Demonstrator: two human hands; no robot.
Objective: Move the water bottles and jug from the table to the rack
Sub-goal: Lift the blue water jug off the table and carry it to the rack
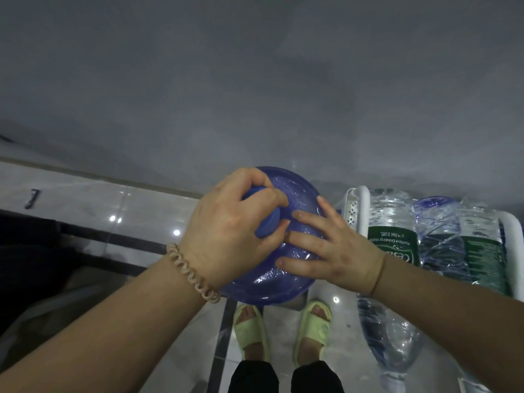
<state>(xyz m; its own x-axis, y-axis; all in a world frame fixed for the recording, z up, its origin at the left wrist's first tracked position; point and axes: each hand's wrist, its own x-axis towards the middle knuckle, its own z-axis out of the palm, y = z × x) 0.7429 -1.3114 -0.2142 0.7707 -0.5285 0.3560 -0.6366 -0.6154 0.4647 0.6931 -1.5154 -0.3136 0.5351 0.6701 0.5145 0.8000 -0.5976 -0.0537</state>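
Observation:
I look straight down on a large blue translucent water jug (295, 191) held above the floor in front of my feet. My left hand (226, 231) is closed around its blue cap and neck. My right hand (326, 248) lies flat on the jug's shoulder with the fingers spread. To the right, a white rack (361, 211) holds clear water bottles with green labels (392, 231), still in plastic wrap. Another clear bottle (388, 338) lies lower at the rack's near side. The jug's lower body is hidden.
A grey wall (255, 80) fills the upper view. The pale tiled floor (99, 205) has dark grout lines and light reflections. My feet in pale green slippers (252, 330) stand under the jug. A dark object (31, 251) sits at the left edge.

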